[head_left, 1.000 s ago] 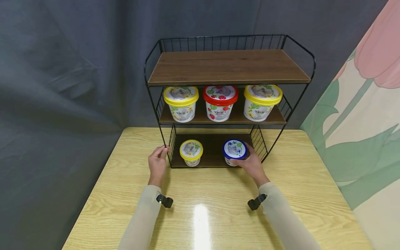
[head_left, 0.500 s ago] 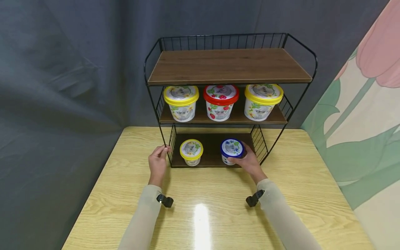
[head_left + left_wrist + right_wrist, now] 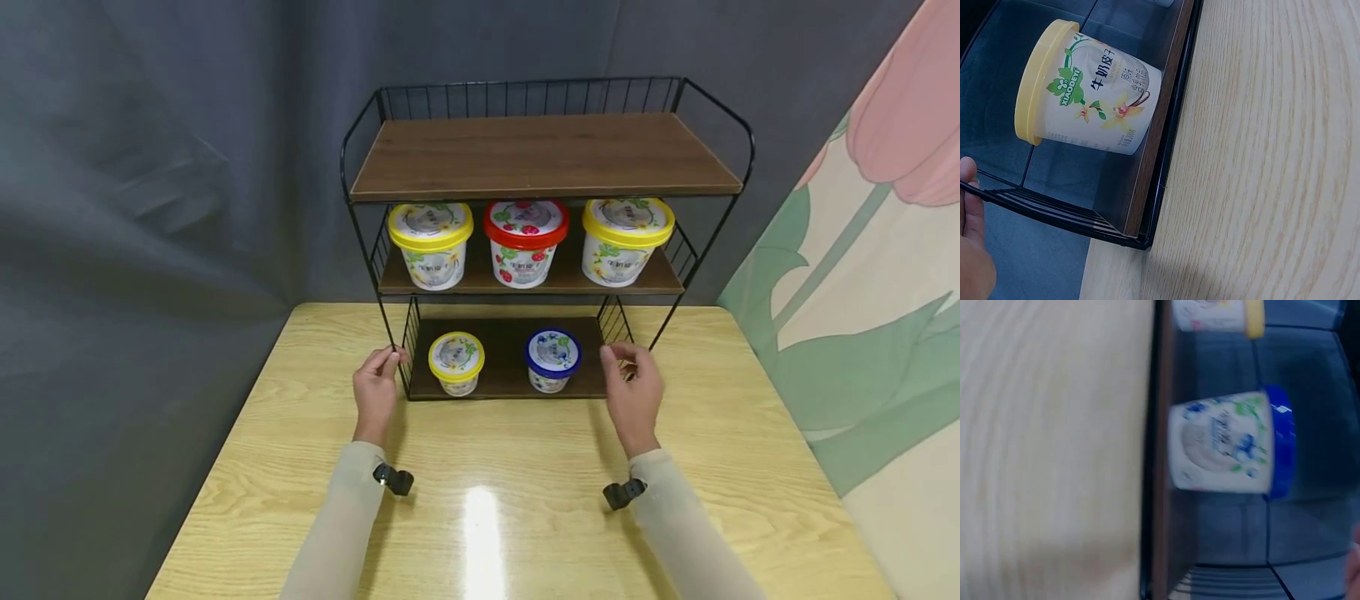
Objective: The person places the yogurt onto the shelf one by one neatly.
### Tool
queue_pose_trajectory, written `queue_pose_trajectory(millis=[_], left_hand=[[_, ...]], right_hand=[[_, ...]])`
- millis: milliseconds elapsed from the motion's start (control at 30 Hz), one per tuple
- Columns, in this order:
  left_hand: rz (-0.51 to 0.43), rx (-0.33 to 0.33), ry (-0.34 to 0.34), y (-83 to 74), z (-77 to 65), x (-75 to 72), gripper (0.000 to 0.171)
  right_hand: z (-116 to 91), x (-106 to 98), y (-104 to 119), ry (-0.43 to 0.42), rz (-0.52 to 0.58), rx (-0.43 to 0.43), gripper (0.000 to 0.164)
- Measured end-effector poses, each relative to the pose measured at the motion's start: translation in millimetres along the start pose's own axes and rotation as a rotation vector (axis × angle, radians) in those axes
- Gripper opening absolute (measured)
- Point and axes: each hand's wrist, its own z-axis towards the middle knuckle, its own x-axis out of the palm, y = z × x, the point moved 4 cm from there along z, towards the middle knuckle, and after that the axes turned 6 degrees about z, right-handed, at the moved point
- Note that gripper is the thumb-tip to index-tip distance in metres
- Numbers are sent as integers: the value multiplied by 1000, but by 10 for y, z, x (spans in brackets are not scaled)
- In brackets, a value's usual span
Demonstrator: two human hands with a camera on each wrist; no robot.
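My left hand (image 3: 375, 392) pinches the left front post of a black wire shelf rack (image 3: 517, 196); its thumb and finger show at the black rod in the left wrist view. My right hand (image 3: 633, 392) is beside the bottom tier's right end, fingers loosely curled and overlapping the right post. Just left of it, a white tub with a blue lid (image 3: 553, 354) stands upright on the bottom shelf, apart from the fingers. A yellow-lidded tub (image 3: 457, 362) stands to its left. In the blurred right wrist view, only a sliver of the hand shows beside the blue-lidded tub (image 3: 1225, 444).
On the middle shelf (image 3: 480, 287) stand two larger yellow-lidded tubs (image 3: 431, 246) and, between them, a red-lidded tub (image 3: 525, 242). The wooden top shelf (image 3: 540, 154) has a wire rail. A dark curtain (image 3: 150, 208) hangs behind the wooden table (image 3: 300, 467).
The blue-lidded tub has shifted left along the bottom shelf. My right hand has let go of it and moved right, to the rack's right side. My left hand stays on the post.
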Motion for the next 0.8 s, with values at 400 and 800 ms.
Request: queue_pose_trajectory(millis=[400,800], left_hand=[[27,-20,20,20,23,34,18],[23,-45,-6,463,-98,-112,30]], right_hand=[[217,-409,-268,-66,-12,170,37],[70,-523,-571,121,-195,247,47]])
